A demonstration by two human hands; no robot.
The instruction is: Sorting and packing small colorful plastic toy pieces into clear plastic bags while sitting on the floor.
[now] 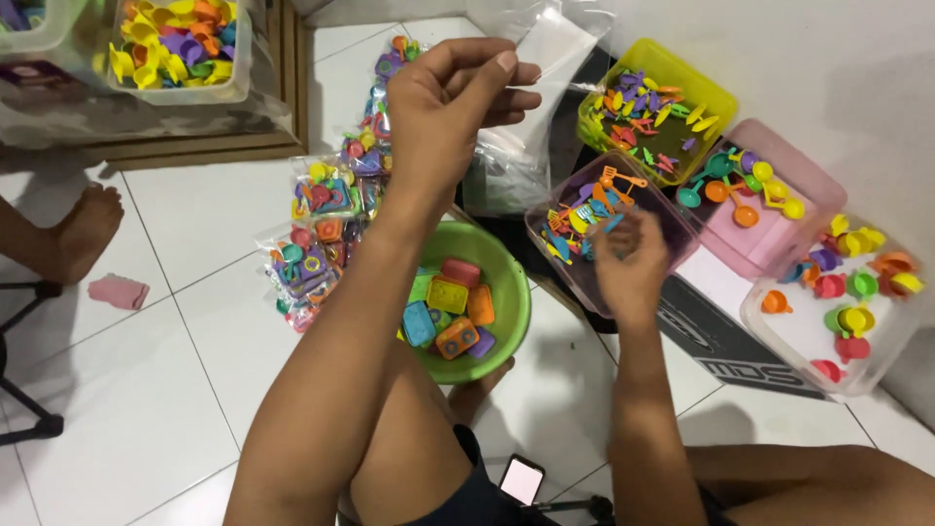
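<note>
On the white tiled floor (146, 390) the person sits among toy parts. A green bowl (511, 292) of small coloured toy blocks lies between the knees, beside a pile of filled clear packets (317, 234). The left hand (453, 102) is raised, fingers pinched on the edge of a clear plastic bag (545, 58). The right hand (631, 261), blurred, reaches into a purple tub (672, 209) of tiny plastic utensils; whether it grasps anything I cannot tell.

I see one view only, from my head-worn camera, looking steeply down and close over the tiled floor (175, 390).
</note>
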